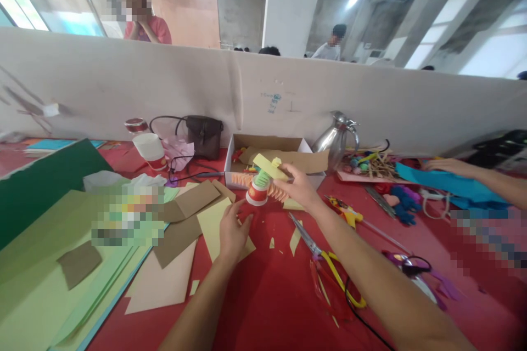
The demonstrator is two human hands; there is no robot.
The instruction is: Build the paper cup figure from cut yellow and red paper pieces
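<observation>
In front of me is a small craft figure made from a red and white paper cup (257, 195), turned upside down. A green folded paper spring (262, 178) rises from it, and orange pleated paper strips (278, 192) stick out at its sides. My right hand (300, 191) pinches a yellow paper piece (269, 166) at the top of the spring. Close to the cup's lower left is my left hand (234, 231), its thumb and fingers apart with nothing seen between them. Whether its fingertips touch the cup I cannot tell.
Scissors (315, 249) and a yellow glue gun (349, 214) lie to the right. Behind stand an open cardboard box (304, 162) and a metal jug (333, 140). Coloured paper sheets (37, 279) cover the left. A co-worker's arm (473, 173) reaches over blue material at right.
</observation>
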